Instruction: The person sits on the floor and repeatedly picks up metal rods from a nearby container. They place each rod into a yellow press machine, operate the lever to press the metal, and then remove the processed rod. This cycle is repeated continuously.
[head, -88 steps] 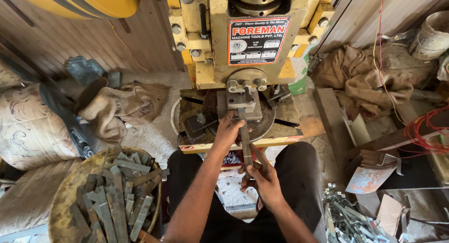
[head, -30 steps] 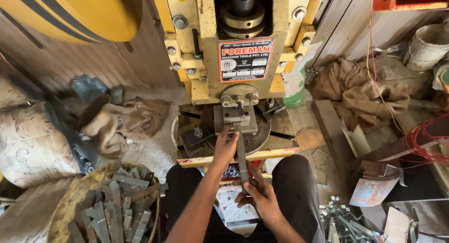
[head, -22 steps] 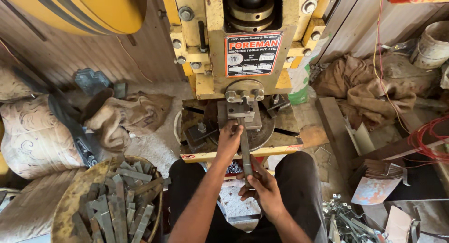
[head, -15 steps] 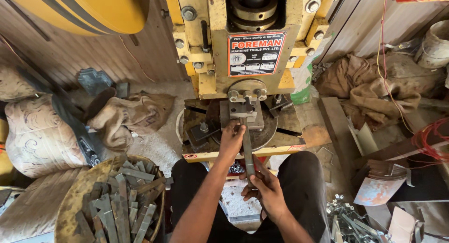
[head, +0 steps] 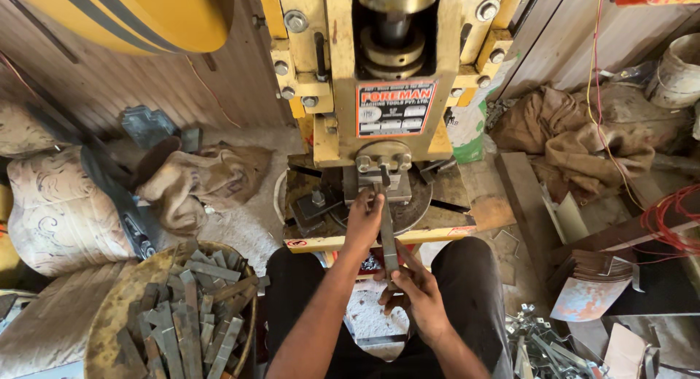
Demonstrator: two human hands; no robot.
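A yellow press machine stands in front of me, its round grey die bed just beyond my knees. A long flat metal strip runs from under the press tool back toward me. My left hand grips the strip near its far end, right at the die. My right hand holds the near end of the strip above my lap. My legs in dark trousers straddle the front of the machine.
A rusty round basket with several grey metal strips sits at lower left. Burlap sacks and a patterned bundle lie left. More sacking, red wire, sheet offcuts and small metal parts lie right.
Both hands have stayed on the strip at the die. The view has shifted slightly, and the strip looks pushed a little further under the press tool.
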